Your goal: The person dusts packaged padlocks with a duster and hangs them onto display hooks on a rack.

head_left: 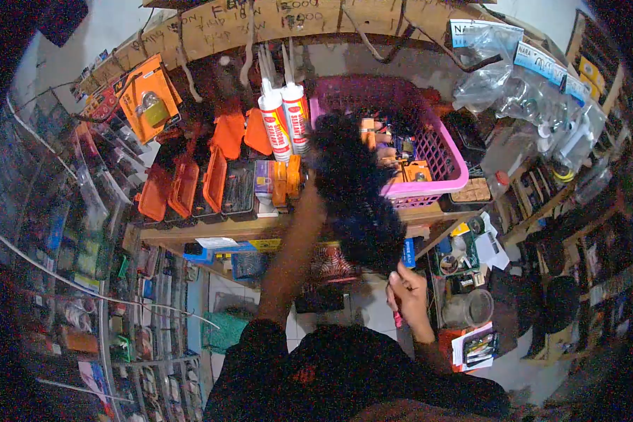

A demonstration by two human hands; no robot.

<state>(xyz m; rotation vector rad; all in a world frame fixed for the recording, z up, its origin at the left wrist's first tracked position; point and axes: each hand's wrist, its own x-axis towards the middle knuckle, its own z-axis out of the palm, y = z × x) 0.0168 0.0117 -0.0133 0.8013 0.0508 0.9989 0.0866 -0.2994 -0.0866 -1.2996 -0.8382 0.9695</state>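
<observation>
A dark, fluffy feather duster [362,197] spans the middle of the view, blurred, over the shelf and the near side of the pink basket [429,188]. My right hand [408,290] is closed around its lower end, where a bit of pink handle [398,318] sticks out below the fingers. Stretched forward over the shelf edge, my left hand [314,169] is dark and partly hidden by the duster, so its fingers cannot be made out. It is close to two white silicone sealant tubes [285,121] standing upright with their nozzles up.
Orange-lidded boxes [183,186] stand left on the wooden shelf [239,228]. Small orange packages lie in the basket. Plastic packets [506,77] hang at upper right, and a padlock pack [150,105] hangs at upper left. Crowded racks [119,316] flank both sides. A clear tub [478,306] sits lower right.
</observation>
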